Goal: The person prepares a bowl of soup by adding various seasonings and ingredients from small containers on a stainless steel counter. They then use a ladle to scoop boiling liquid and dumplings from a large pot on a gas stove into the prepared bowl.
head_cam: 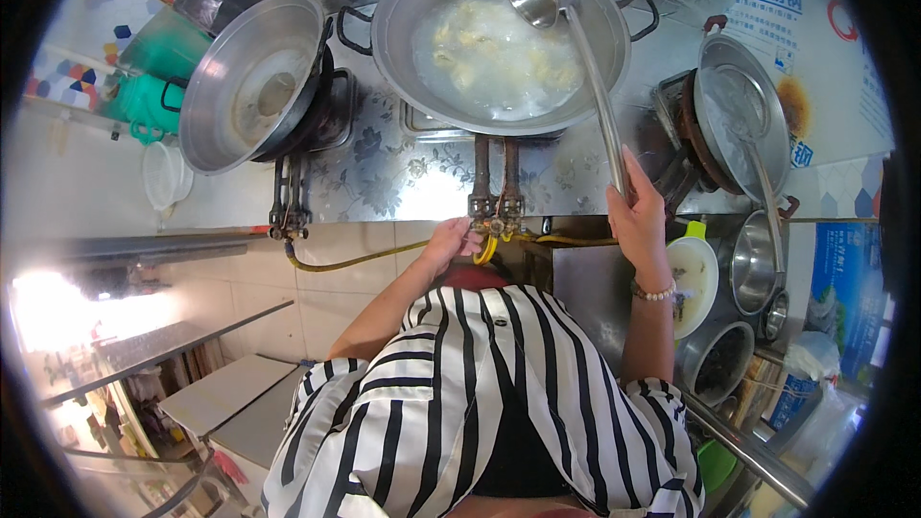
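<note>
A large metal pot (399, 83) stands on the middle burner, with pale yellow pieces of food (496, 57) in cloudy, bubbling liquid. My right hand (639, 212), wearing a beaded bracelet, grips the long handle of a metal ladle (601, 101). The ladle's bowl is over the pot's far right side, above the liquid. My left hand (452, 243) is at the counter's front edge, just left of the gas valves (496, 224); its fingers are partly curled, and whether they touch a valve cannot be told.
A metal pan (209, 115) sits on the left burner, beside a green jug (147, 101) and a white plastic basket (167, 176). At right, a pan (773, 122) holds water and another ladle (764, 187). Metal bowls (752, 266) and a white bowl (701, 288) stand below. A yellow gas hose (360, 261) runs under the counter's edge.
</note>
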Tool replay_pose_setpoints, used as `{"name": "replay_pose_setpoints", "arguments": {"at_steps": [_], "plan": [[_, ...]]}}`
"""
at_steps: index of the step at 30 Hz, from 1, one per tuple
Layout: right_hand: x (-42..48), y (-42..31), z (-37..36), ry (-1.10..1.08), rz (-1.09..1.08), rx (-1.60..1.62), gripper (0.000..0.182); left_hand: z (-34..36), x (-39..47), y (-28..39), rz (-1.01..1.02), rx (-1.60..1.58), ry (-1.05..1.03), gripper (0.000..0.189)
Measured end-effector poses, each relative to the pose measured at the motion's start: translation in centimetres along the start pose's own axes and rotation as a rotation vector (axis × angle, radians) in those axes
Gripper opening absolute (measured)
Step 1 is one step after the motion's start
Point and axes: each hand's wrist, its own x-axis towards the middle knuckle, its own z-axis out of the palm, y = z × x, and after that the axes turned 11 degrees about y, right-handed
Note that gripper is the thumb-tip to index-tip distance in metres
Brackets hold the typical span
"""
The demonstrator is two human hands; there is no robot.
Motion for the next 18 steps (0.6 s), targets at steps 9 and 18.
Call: {"name": "replay_pose_setpoints", "arguments": {"at_steps": [9, 18], "plan": [[2.4, 0.4, 1.1, 0.075, -0.292, -0.285, 0.05, -0.4, 0.1, 0.0, 0.014, 0.027, -0.011, 0.036], [2.9, -0.5, 1.4, 0.053, -0.209, -0.203, 0.048, -1.9, -0.7, 0.5, -0.005, 0.007, 0.044, 0.04]]}}
